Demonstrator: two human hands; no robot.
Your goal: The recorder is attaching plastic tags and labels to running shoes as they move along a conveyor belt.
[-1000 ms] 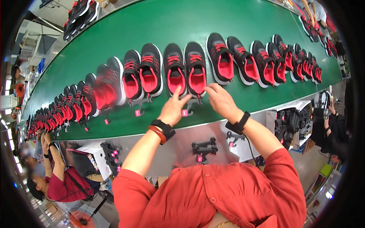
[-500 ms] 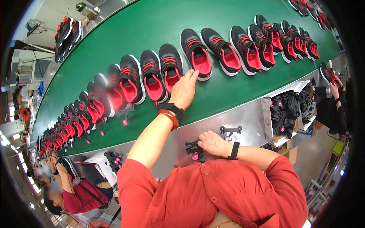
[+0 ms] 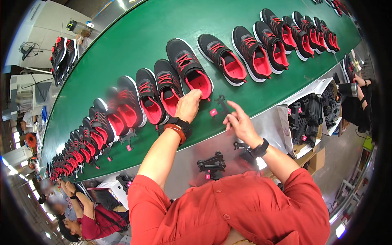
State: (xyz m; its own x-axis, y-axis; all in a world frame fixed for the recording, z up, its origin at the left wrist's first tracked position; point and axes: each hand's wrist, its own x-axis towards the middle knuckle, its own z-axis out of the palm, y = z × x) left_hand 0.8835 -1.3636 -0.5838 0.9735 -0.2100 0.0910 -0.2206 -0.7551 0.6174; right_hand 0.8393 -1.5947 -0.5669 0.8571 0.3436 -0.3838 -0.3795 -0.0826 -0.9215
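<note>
My left hand (image 3: 188, 107) is closed on the heel of a black sneaker (image 3: 183, 57) with red laces, a red lining and a white sole. That shoe stands on the green conveyor belt (image 3: 151, 34). Just right of its heel, my right hand (image 3: 243, 124) pinches a black plastic shoe hanger (image 3: 222, 104) over the belt's near edge, its index finger pointing out. A small pink tag (image 3: 213, 112) hangs by the hanger. To the right stands another sneaker (image 3: 220, 59), and on the left side two sneakers sit close beside the one I hold.
Matching sneakers (image 3: 261, 53) run in a long row along the belt. Several hangers (image 3: 211, 162) lie on the metal ledge before me. A box (image 3: 302, 118) of hangers stands at right. A co-worker (image 3: 92, 216) works at left; another person's hand (image 3: 360, 81) is at far right.
My right hand has risen from the ledge to the belt with a hanger. My left hand has closed on a sneaker's heel, and that sneaker now stands farther left, beside the left-hand row.
</note>
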